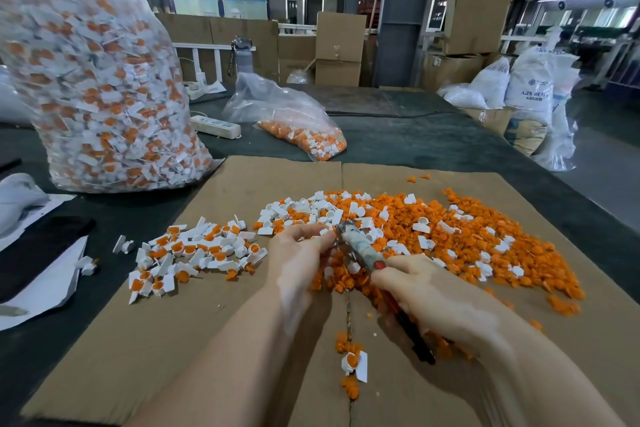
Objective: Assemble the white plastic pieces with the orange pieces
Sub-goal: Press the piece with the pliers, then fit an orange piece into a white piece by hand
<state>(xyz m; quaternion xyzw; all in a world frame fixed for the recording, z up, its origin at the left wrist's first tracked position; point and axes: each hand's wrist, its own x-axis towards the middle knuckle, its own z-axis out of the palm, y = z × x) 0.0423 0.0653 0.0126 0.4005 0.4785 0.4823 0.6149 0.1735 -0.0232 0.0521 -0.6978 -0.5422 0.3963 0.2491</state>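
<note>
A heap of loose orange pieces mixed with white plastic pieces lies on the flat cardboard. To its left sits a smaller pile of joined white-and-orange pieces. My right hand grips the handles of a pliers-like tool. Its metal jaws point up-left to the fingertips of my left hand, which pinch something small at the jaws; I cannot make out the piece. One joined piece lies near me on the cardboard seam.
A tall clear bag full of joined pieces stands at the left. A smaller clear bag of parts lies at the back, beside a white power strip. A black phone rests on white paper at the left. Boxes and sacks stand behind.
</note>
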